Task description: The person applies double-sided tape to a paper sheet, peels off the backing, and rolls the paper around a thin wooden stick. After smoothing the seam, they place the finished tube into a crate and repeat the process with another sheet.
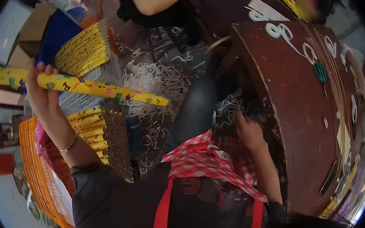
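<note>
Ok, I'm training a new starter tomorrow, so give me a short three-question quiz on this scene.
1. The left hand holds: A) scissors, B) a long yellow patterned tube, C) a cup.
2. True or false: the right hand lies flat on top of the brown table.
3. What colour is the basket beside the left forearm?
Key: 1 B. 2 False; it is low at the table's edge, by the red checked cloth. 3 Orange.
</note>
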### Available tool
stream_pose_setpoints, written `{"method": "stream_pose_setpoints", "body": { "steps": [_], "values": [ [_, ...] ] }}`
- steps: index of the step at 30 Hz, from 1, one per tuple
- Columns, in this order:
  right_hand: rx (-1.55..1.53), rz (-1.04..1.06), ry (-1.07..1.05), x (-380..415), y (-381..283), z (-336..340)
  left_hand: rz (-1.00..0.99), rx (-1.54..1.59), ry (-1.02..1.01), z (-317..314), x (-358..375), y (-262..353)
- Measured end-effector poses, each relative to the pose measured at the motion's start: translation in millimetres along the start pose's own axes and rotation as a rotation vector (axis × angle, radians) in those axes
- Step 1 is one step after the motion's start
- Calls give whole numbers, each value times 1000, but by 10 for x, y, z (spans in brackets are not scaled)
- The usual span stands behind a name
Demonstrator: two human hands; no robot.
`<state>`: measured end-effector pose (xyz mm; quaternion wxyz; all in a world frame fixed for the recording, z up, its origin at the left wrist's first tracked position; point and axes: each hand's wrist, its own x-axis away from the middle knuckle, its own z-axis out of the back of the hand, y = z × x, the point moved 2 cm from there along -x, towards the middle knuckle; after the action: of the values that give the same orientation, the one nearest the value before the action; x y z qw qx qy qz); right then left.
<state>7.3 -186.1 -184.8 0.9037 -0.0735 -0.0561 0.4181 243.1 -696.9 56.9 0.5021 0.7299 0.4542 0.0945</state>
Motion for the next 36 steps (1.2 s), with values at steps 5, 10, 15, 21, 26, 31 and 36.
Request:
{"method": "stream_pose_setpoints", "body": {
  "steps": [5,10,15,21,26,31,36],
  "values": [
    [-18,103,-163,-24,20,-211,-300,-899,5,-544,450,292],
    [9,240,-85,-74,-12,-275,-367,-1508,-126,-635,878,-264],
    [69,201,-213,-133,-70,-234,-274,-1681,-247,-291,1287,-991],
    [150,269,-294,-186,-14,-304,-121,-1901,-187,255,1584,-1084],
    [178,260,-323,-366,-24,-255,-85,-1922,-93,637,1880,-1131],
    [149,328,-242,-351,96,-362,22,-1992,0,920,2220,-1100],
    [122,360,-479,-318,27,-477,0,-2111,143,1199,2807,-894]
  ]
}}
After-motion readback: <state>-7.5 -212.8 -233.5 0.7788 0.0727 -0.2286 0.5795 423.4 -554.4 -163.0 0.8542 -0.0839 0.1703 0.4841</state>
